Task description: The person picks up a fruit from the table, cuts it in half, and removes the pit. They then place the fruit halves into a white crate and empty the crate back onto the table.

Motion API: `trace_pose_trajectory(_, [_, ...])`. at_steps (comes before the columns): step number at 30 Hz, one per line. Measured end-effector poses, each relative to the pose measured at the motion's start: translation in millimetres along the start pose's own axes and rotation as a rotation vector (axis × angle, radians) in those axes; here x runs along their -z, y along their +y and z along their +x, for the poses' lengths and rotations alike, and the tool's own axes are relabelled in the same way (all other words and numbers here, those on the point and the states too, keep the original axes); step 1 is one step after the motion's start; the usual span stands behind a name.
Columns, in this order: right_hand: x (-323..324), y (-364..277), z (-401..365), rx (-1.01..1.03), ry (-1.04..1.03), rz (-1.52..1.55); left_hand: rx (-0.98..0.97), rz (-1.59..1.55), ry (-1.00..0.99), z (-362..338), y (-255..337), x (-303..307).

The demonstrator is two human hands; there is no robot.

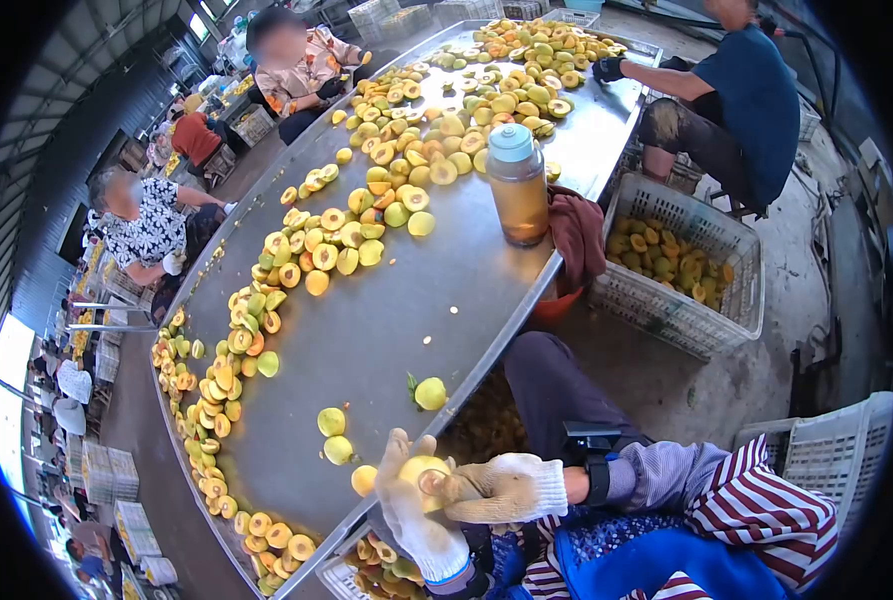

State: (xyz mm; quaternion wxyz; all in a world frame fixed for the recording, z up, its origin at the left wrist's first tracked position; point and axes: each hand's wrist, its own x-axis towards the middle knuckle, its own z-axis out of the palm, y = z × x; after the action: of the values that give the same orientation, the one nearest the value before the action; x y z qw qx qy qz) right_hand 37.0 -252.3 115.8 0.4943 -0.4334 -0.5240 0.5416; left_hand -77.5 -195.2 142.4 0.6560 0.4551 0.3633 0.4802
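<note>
My left hand [411, 515], in a soiled white glove, holds a yellow fruit [422, 468] near the table's front edge. From the right comes my gloved right hand [501, 490], its fingers closed at the middle of that fruit; whatever they pinch is too small to make out. Just beyond my hands, single fruits [336, 450] lie on the metal table [366, 340], and a green fruit [430, 393] with a leafy stem rests nearer its edge. A long curved row of cut fruit halves [241, 340] runs along the table's far side.
A capped bottle [519, 195] stands at the table's right edge beside a dark red cloth [576, 230]. A white crate [686, 255] of fruit is on the floor. Co-workers sit around the table: one at the right [751, 100], two across [301, 70] [146, 225]. More fruit lies below my hands.
</note>
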Motion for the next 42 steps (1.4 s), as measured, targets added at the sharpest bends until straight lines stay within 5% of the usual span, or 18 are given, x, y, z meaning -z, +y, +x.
trace_pose_trajectory(5, [-6.3, 11.5, 0.5, -0.025, -0.008, 0.085, 0.051, 0.012, -0.003, 1.4, -2.8, 8.6])
trace_pose_trajectory(8, [5.6, -36.8, 0.9, -0.344, -0.237, 0.015, 0.083, -0.061, -0.022, 4.5, -14.6, 20.5])
trace_pose_trajectory(15, [-6.2, -38.9, 5.9, -0.523, -0.064, 0.031, 0.051, -0.188, 0.064, 7.4, -5.7, 24.0])
trace_pose_trajectory(26, [-29.0, -19.6, 1.5, -0.251, 0.091, -0.140, -0.140, -0.214, 0.037, -7.3, -12.8, 27.2])
trace_pose_trajectory(29, [-23.4, -33.1, 1.5, -0.585, -0.175, 0.228, -0.236, -0.113, -0.031, -11.5, -11.8, 31.6])
trace_pose_trajectory(35, [-21.3, -33.2, 0.8, -0.646, -0.284, 0.429, -0.212, 0.349, -0.135, -3.4, 21.1, 32.0])
trace_pose_trajectory(41, [-8.0, -40.6, 3.5, -0.748, -0.353, 0.564, -0.421, 0.446, -0.198, 8.1, 16.5, 32.8])
trace_pose_trajectory(42, [-4.8, -21.3, -0.4, -0.732, -0.381, 0.592, -0.330, 0.437, -0.223, 9.6, 20.0, 32.9])
